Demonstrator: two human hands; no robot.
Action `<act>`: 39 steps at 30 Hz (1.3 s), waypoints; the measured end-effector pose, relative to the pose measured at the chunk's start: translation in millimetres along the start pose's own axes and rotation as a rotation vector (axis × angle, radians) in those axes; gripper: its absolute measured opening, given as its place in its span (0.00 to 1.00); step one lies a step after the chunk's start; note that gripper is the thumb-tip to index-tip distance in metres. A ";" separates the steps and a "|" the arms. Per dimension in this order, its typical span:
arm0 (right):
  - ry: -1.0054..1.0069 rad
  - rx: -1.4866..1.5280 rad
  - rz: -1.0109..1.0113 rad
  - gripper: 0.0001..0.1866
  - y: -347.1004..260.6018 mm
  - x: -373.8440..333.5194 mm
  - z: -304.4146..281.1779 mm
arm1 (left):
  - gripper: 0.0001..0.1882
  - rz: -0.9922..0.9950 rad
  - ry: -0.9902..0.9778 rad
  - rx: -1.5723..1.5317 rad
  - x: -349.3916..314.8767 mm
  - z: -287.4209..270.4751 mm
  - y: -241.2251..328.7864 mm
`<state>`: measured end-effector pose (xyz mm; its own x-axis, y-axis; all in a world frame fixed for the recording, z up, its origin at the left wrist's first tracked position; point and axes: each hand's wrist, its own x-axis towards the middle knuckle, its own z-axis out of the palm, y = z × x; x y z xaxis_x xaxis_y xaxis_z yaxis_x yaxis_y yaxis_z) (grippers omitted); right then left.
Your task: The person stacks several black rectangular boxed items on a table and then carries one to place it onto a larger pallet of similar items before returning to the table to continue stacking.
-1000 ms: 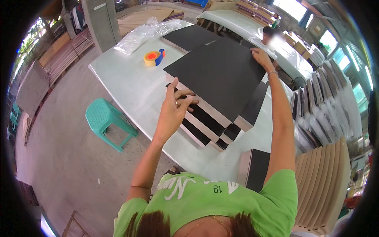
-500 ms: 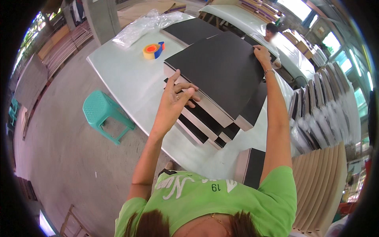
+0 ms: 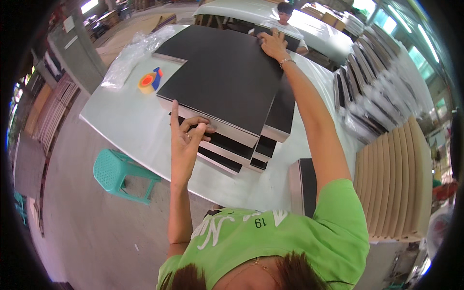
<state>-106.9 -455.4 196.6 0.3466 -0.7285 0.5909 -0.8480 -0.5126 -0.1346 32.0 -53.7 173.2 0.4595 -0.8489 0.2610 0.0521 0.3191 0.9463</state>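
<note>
- The big black board lies on top of a stack in the middle of the frame.
- The left hand grips its near edge.
- The right hand presses flat on its far corner.
- A tape roll sits at upper left.

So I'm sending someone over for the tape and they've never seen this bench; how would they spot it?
Start at the big pale worktable that carries the stack of black panels. Look off the stack's far left corner, beside the crumpled clear plastic sheet. The tape roll lies flat there: a small orange ring with a blue dispenser attached, the only brightly coloured thing on the tabletop.
</note>
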 end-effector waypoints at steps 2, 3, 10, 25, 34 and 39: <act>0.213 0.030 -0.108 0.18 13.8 -8.4 -11.2 | 0.37 0.002 0.015 -0.019 -3.9 5.9 -2.2; 0.336 0.091 -0.127 0.18 14.4 -14.5 -23.9 | 0.36 0.037 0.037 -0.001 -9.3 7.3 -4.8; 0.230 0.385 0.048 0.25 25.8 -206.0 -142.6 | 0.20 -0.113 -0.811 0.064 -70.9 4.7 -36.0; 0.960 1.286 1.729 0.35 -16.5 -722.2 -239.6 | 0.43 -0.325 -1.004 0.294 -48.0 243.5 -227.9; 1.042 1.449 1.479 0.35 -1.8 -713.6 -197.5 | 0.42 -0.771 -1.001 0.341 -60.7 261.1 -257.0; 0.901 1.447 1.593 0.34 37.8 -721.6 -224.9 | 0.39 -0.789 -0.970 0.305 -77.5 266.1 -253.8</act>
<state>-479.3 153.2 -55.9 -0.6008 -0.6298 -0.4923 0.6997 -0.1166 -0.7048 -252.7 -181.0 -36.4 -0.4391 -0.7618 -0.4764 -0.2492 -0.4061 0.8792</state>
